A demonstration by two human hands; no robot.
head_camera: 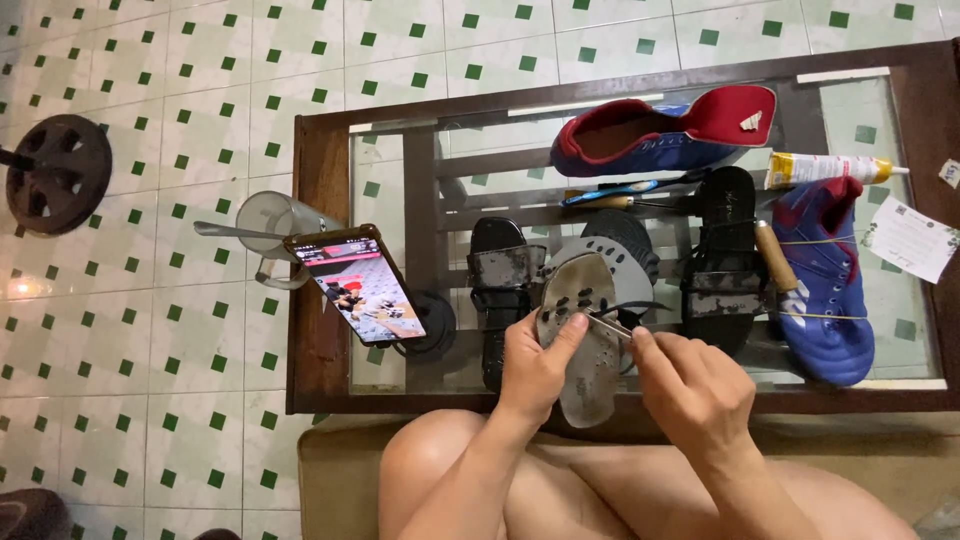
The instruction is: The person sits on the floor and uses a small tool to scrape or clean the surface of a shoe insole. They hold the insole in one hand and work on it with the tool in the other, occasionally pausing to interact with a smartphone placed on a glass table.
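Hands first: my left hand (535, 365) grips a grey shoe sole (585, 335) by its left edge, thumb laid across its studded face, holding it tilted above the near edge of the glass table (320, 300). My right hand (690, 385) is pinched shut around a thin metal blade (608, 326), whose tip touches the middle of the sole. Beyond the sole lie two black sandals (505, 285), one to the left and one to the right, with a second sole partly hidden between them. Further back sits a blue and red shoe (650, 135), another blue shoe (825, 290) at the right, and a glue tube (825, 168) between them. A phone (358, 288) leans at the table's left, just beside a glass jug (268, 222).
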